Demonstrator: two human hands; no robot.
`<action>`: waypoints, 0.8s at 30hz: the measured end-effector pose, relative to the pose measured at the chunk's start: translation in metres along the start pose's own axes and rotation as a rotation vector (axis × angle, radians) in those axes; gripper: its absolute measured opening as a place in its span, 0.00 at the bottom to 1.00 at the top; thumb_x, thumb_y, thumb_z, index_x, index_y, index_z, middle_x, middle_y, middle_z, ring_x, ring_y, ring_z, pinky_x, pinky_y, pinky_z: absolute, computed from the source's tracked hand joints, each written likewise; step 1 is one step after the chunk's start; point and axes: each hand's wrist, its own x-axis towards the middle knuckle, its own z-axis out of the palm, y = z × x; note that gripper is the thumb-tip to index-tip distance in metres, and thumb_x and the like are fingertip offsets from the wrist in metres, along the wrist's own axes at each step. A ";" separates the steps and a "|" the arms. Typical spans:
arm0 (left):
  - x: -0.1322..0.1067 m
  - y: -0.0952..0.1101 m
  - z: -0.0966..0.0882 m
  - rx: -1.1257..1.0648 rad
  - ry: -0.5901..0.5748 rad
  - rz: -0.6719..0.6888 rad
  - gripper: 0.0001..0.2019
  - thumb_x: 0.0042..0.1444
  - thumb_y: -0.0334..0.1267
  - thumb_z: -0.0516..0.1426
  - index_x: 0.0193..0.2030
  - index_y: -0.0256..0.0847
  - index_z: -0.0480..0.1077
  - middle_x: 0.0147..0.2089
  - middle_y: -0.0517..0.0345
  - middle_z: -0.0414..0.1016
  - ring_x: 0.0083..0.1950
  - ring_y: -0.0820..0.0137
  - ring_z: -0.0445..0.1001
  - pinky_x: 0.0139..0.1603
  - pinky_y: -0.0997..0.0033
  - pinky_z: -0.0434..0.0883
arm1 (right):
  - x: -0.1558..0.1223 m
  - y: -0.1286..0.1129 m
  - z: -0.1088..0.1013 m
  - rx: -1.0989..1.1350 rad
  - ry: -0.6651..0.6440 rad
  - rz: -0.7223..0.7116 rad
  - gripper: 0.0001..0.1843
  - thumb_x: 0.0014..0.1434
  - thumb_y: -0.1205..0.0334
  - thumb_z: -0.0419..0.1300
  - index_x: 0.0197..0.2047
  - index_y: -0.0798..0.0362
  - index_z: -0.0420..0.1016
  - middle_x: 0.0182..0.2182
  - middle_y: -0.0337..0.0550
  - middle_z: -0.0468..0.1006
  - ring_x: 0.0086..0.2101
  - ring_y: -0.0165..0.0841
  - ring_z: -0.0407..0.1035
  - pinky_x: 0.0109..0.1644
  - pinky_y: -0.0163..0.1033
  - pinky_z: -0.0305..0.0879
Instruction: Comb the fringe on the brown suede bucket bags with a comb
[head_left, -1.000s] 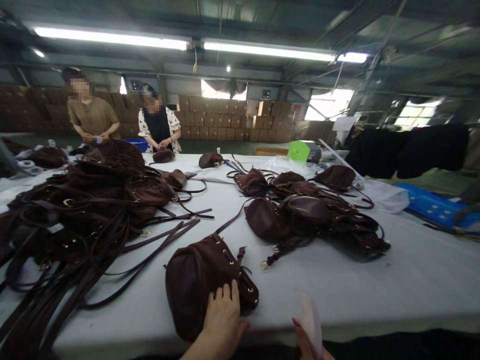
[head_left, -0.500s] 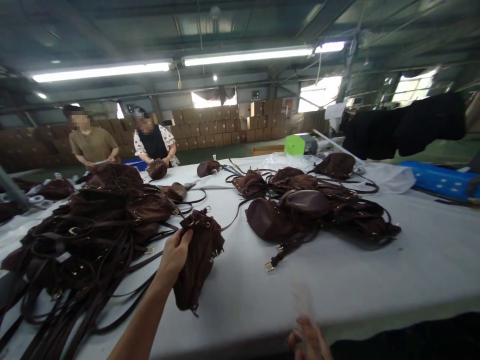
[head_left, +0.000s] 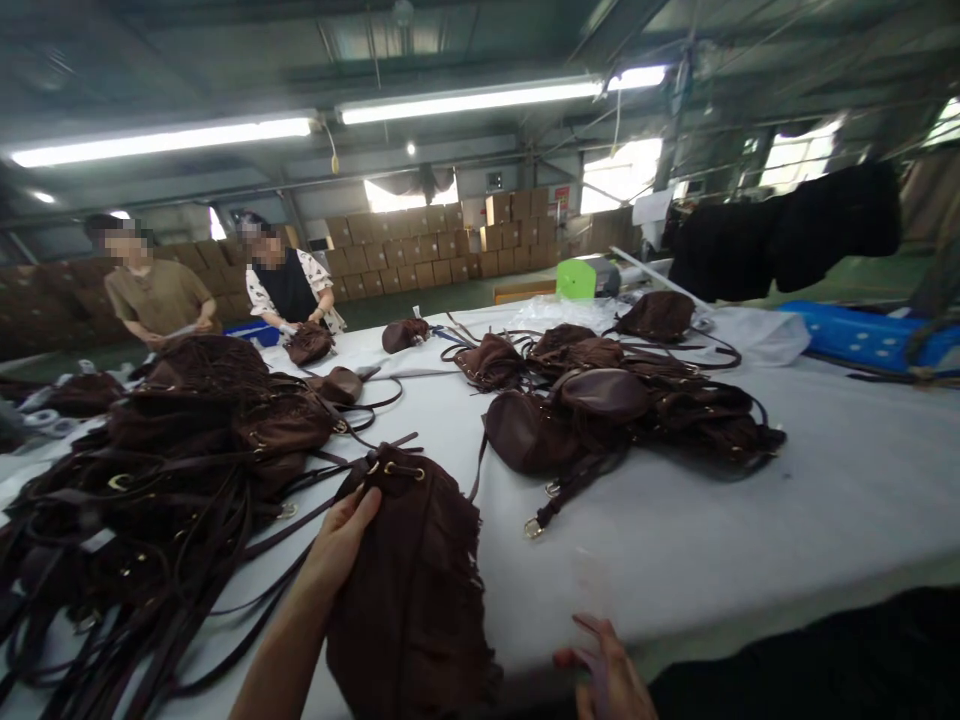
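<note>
Bag [head_left: 409,590], just one, is in the left hand [head_left: 345,535].

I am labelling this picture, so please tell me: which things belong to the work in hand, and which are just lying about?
Work in hand:
brown bag, gripped by the left hand
blurred pale piece, in the right hand
similar bags heaped around, probably

Apparently just lying about:
green object
blue dotted object
cardboard boxes

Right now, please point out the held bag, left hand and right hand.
Held bag [head_left: 412,590]: head view, middle of its brown side.
Left hand [head_left: 343,532]: head view, near thumb base.
Right hand [head_left: 616,672]: head view, middle of hand.
</note>
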 end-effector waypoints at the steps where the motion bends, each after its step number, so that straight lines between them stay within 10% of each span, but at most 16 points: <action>1: 0.000 0.005 -0.003 0.056 -0.063 -0.004 0.19 0.54 0.47 0.64 0.46 0.35 0.76 0.37 0.49 0.81 0.39 0.61 0.80 0.42 0.65 0.77 | 0.002 -0.003 -0.002 0.013 -0.016 -0.001 0.38 0.55 0.29 0.51 0.54 0.51 0.66 0.32 0.46 0.78 0.11 0.23 0.54 0.14 0.31 0.45; 6: 0.000 0.055 -0.004 0.531 -0.416 0.031 0.22 0.56 0.54 0.59 0.47 0.36 0.76 0.40 0.53 0.80 0.38 0.65 0.76 0.37 0.72 0.72 | 0.020 -0.082 0.004 -0.129 -0.155 -0.249 0.36 0.50 0.32 0.63 0.47 0.57 0.72 0.39 0.54 0.78 0.14 0.21 0.51 0.14 0.33 0.46; 12: 0.005 0.113 0.032 1.056 -0.938 0.253 0.16 0.61 0.47 0.54 0.40 0.37 0.77 0.35 0.60 0.77 0.36 0.69 0.71 0.38 0.75 0.67 | 0.007 -0.174 0.071 -0.277 -0.588 -0.505 0.33 0.50 0.53 0.69 0.58 0.51 0.68 0.47 0.49 0.77 0.18 0.21 0.51 0.18 0.30 0.50; 18: 0.017 0.108 0.047 1.420 -0.679 0.468 0.03 0.53 0.37 0.62 0.30 0.43 0.76 0.27 0.60 0.73 0.31 0.66 0.70 0.35 0.70 0.63 | -0.008 -0.127 0.120 -0.148 -0.572 -0.356 0.21 0.50 0.52 0.68 0.43 0.56 0.78 0.38 0.45 0.81 0.40 0.43 0.72 0.42 0.39 0.71; 24: 0.009 0.074 0.043 1.670 -0.477 0.781 0.10 0.62 0.44 0.57 0.42 0.41 0.74 0.42 0.50 0.76 0.44 0.58 0.75 0.48 0.60 0.68 | -0.010 -0.098 0.123 0.074 -0.407 0.004 0.39 0.37 0.45 0.75 0.49 0.56 0.74 0.12 0.29 0.65 0.11 0.27 0.54 0.13 0.30 0.50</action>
